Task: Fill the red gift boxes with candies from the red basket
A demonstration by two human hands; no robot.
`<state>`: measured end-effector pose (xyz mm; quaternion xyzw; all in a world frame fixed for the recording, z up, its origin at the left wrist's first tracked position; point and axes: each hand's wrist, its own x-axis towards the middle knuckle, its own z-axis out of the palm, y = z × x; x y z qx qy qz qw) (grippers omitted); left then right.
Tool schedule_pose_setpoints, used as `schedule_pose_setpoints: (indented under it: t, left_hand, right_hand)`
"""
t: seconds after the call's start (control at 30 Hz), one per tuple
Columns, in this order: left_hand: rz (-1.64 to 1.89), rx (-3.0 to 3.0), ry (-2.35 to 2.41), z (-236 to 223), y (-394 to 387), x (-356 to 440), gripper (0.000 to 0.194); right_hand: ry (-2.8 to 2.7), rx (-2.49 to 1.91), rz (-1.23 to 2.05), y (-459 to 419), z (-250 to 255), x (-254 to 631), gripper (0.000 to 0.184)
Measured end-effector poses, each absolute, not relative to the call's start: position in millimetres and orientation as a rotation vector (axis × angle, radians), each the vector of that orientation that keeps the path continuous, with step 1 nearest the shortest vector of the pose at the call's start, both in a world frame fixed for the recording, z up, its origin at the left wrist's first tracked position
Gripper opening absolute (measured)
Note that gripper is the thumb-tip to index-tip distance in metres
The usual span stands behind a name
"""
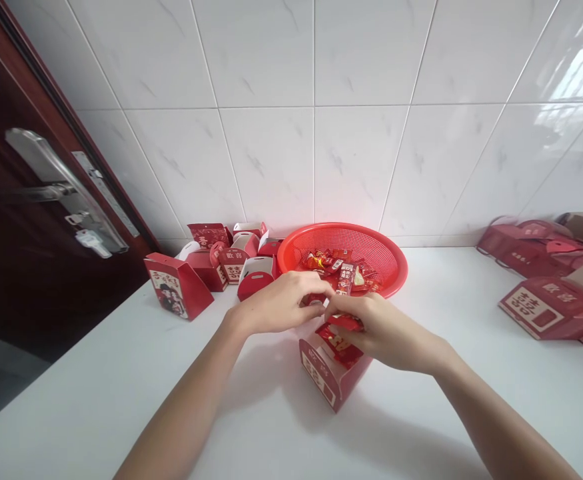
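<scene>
A small red gift box stands open on the white table right below my hands. My left hand curls its fingers over the box's top, pinching at a red flap or wrapper that I cannot make out clearly. My right hand is closed on red candy packets held just over the box's opening. Directly behind my hands sits a round red mesh basket with several wrapped candies in it.
Several folded red gift boxes cluster at the back left near a dark door with a metal handle. Flat red boxes are stacked at the right. A white tiled wall rises behind the table.
</scene>
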<state>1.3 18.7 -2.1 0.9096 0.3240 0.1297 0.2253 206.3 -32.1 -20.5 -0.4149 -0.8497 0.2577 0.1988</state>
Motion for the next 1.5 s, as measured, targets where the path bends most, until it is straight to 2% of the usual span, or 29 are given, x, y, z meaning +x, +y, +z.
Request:
schedule_pose_setpoints:
  t: [0.1, 0.3, 0.47, 0.57, 0.77, 0.9, 0.97, 1.07, 1.17, 1.27, 1.4, 1.5]
  left_hand:
    - [0.306, 2.544, 1.008, -5, 10, 1, 0.027]
    - [0.146, 2.476, 1.151, -11, -17, -9, 0.027]
    - [0.036, 2.422, 1.143, -6, -26, -16, 0.049]
    - [0.051, 2.406, 1.096, -5, -24, -15, 0.059]
    - [0.039, 2.380, 1.092, -7, -22, -15, 0.058]
    - [0.015, 2.380, 1.113, -8, -23, -16, 0.056]
    - [0.000, 2.385, 1.121, -8, -23, -17, 0.052]
    - [0.018, 2.405, 1.096, -9, -22, -18, 0.054]
    - [0.049, 2.442, 1.039, -10, -22, -19, 0.048]
    - [0.055, 2.451, 1.027, -11, -22, -19, 0.038]
    - [0.041, 2.428, 1.034, -8, -24, -17, 0.030]
    - [0.025, 2.398, 1.033, -5, -24, -16, 0.042]
  right_hand:
    - [-2.423, -1.145, 0.725, -34, -22, 208, 0.018]
    - [-2.428, -1.084, 0.787, -39, -21, 207, 0.023]
    - [-2.472, -1.102, 0.790, -43, -20, 201, 0.029]
    - [-2.518, -1.112, 0.779, -46, -20, 197, 0.025]
    - [-2.488, -1.145, 0.762, -46, -21, 196, 0.020]
    - [-2.277, -1.231, 0.782, -41, -22, 200, 0.007]
    - [-2.174, -1.229, 0.804, -40, -20, 201, 0.016]
    - [-2.021, -1.131, 1.012, -41, -15, 200, 0.024]
    - [-1.835, -1.034, 1.387, -45, -11, 200, 0.017]
    - [-1.734, -0.946, 1.552, -46, -11, 199, 0.011]
    - [-1.697, -0.881, 1.546, -43, -16, 198, 0.013]
    - [-1.804, -0.886, 1.435, -39, -18, 199, 0.011]
